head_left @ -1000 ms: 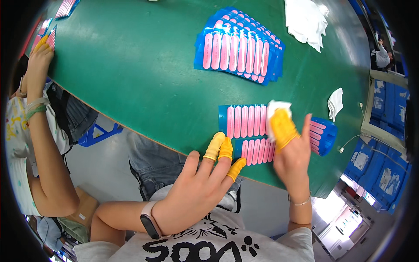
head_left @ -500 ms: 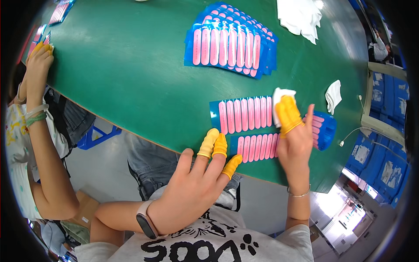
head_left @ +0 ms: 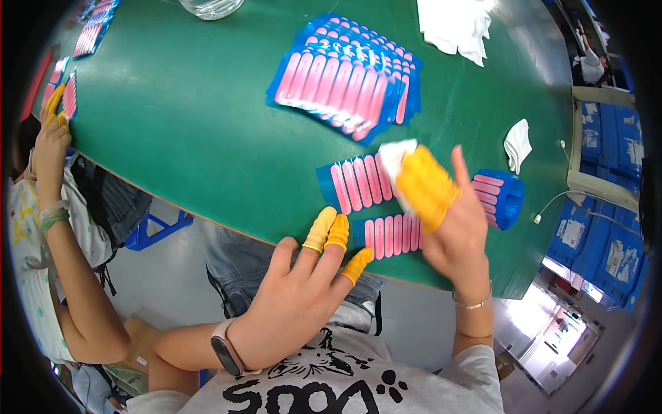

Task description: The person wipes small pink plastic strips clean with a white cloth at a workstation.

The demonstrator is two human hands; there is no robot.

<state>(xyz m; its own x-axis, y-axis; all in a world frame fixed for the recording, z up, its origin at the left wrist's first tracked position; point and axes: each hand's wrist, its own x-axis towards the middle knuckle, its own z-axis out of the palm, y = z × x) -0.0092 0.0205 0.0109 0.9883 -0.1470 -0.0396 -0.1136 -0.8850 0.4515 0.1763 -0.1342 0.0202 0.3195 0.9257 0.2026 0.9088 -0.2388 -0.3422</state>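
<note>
My right hand [head_left: 452,228], yellow finger cots on several fingers, grips a folded white cloth [head_left: 398,156]. It presses the cloth over a row of pink rounded strips on blue film [head_left: 360,185]; motion smears the fingers slightly, and the hand hides the row's right end. A second strip row on blue film [head_left: 390,237] lies nearer to me, its right part also covered. My left hand [head_left: 303,290] has its fingers spread, several in yellow cots. Their tips rest at the left ends of the two rows. To the right, a blue film with pink strips [head_left: 487,193] curls up at its end.
A fanned stack of similar sheets [head_left: 331,86] lies farther back on the green table [head_left: 186,117]. White cloths [head_left: 455,27] sit behind it, and a small one [head_left: 517,145] at right. A clear glass vessel [head_left: 212,5] stands at the far edge. A co-worker's hand [head_left: 52,141] handles sheets at left.
My right hand has slid the cloth leftward along the farther row. My left hand stays at the row ends. The view has shifted, bringing the glass vessel further in. The co-worker's hand has moved.
</note>
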